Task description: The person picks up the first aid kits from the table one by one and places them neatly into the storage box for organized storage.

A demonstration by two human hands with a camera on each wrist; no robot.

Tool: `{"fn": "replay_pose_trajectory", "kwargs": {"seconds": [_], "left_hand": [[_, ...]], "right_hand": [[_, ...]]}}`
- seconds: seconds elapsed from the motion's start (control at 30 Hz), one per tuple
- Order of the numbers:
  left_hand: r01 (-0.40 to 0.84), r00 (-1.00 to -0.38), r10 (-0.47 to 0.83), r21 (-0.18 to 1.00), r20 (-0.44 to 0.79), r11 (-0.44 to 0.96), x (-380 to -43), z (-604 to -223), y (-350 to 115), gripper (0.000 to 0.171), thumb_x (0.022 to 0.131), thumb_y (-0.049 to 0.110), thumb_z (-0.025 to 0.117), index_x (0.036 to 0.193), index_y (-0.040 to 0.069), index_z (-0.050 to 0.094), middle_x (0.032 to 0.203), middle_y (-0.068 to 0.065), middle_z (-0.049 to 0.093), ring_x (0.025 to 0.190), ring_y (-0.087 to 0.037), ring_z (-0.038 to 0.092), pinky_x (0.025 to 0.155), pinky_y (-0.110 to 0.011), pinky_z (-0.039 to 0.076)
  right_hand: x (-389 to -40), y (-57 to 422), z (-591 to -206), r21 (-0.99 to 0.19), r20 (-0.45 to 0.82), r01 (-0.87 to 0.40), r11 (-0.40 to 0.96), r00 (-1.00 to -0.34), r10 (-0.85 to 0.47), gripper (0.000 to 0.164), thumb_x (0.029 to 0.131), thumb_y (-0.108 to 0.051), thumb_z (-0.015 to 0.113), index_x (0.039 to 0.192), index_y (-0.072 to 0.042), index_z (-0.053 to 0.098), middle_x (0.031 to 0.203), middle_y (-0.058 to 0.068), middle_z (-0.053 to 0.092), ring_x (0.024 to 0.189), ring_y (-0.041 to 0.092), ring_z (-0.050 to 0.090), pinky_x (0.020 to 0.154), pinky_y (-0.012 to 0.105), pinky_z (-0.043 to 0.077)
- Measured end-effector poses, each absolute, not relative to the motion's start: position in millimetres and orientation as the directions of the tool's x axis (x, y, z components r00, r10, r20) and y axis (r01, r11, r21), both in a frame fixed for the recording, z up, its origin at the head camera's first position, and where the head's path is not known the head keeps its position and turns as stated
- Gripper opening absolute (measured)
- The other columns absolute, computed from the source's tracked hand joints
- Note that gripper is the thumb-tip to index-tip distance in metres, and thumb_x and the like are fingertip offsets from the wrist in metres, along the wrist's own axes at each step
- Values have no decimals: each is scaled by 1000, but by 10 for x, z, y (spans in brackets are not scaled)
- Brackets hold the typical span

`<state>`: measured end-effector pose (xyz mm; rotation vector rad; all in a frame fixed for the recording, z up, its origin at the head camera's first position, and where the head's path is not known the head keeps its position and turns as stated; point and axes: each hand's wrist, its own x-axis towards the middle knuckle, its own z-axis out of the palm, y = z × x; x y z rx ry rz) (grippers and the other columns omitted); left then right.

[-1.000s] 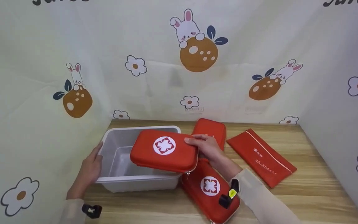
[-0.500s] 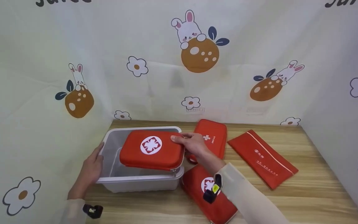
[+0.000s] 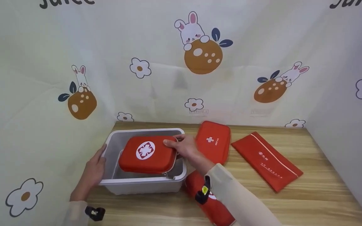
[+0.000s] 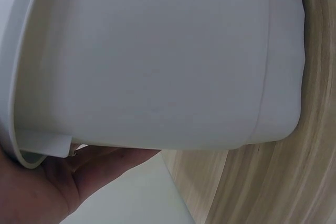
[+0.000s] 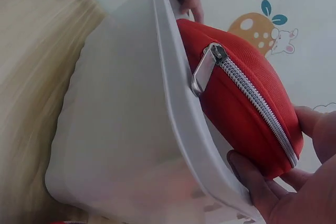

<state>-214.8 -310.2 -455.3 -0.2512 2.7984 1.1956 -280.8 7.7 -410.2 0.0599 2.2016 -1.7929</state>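
Observation:
My right hand (image 3: 185, 149) grips the right end of a red zippered first-aid case (image 3: 149, 153) with a white round emblem. The thumb lies on top and fingers go beneath. In the head view the case is inside the mouth of a light grey plastic bin (image 3: 143, 185), low between its walls. In the right wrist view the case's zipper (image 5: 257, 103) runs along its side, with the pull hanging by the bin's rim. My left hand (image 3: 93, 168) holds the bin's left rim; in the left wrist view its fingers (image 4: 113, 166) lie against the outside wall.
Right of the bin lie a red first-aid case with a small white cross (image 3: 212, 149) and a flat red pouch (image 3: 266, 163). Another red case (image 3: 206, 201) lies in front, partly hidden by my right forearm. Patterned cloth (image 3: 156, 91) surrounds the wooden tabletop (image 3: 319, 191).
My right hand has carried the first-aid case leftward and down into the bin's mouth. The left hand has stayed on the rim.

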Motion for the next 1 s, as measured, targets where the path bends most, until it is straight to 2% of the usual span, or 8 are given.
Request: {"fn": "replay_pose_trajectory", "kwargs": {"seconds": [0.23,0.4,0.57,0.83,1.0], "left_hand": [[-157,-987,-128,711,-94,686,-2135,-4560,-3139,56,107,18,19,162,9,13,166,-23,16,153,-44,18,125,-59,18],[-172,-985,-117,724,-126,668,-2136,-4578,-3117,57,108,20,22,162,13,8,168,-20,12,155,-43,13,124,-60,17],[-180,-984,-123,716,-131,675,-2134,-4578,-3107,57,108,20,22,162,12,8,168,-21,12,154,-45,14,123,-62,18],[-174,-985,-128,705,-119,688,-2152,-4556,-3075,58,108,22,24,162,11,8,168,-20,12,155,-44,13,123,-61,19],[-160,-987,-123,698,-104,698,-2137,-4566,-3097,57,107,19,24,162,9,11,167,-21,14,154,-44,13,124,-61,16]], "right_hand": [[-2829,-125,-4102,-935,-227,168,313,-960,-163,44,83,-27,82,118,-5,68,85,8,76,62,15,72,57,27,61],[-2844,-213,-4130,-902,-284,203,380,-943,-171,39,85,-28,80,114,-5,69,84,7,76,64,15,71,58,27,61],[-2868,-285,-4131,-882,-309,213,420,-935,-175,37,83,-28,81,109,-4,71,82,7,76,64,15,72,59,28,62],[-2888,-345,-4156,-857,-359,240,456,-913,-194,23,87,-26,78,96,-5,73,78,8,76,64,16,73,61,27,62],[-2888,-356,-4202,-838,-367,239,489,-912,-182,24,88,-25,78,97,-4,73,79,9,75,66,17,74,64,29,63]]}}
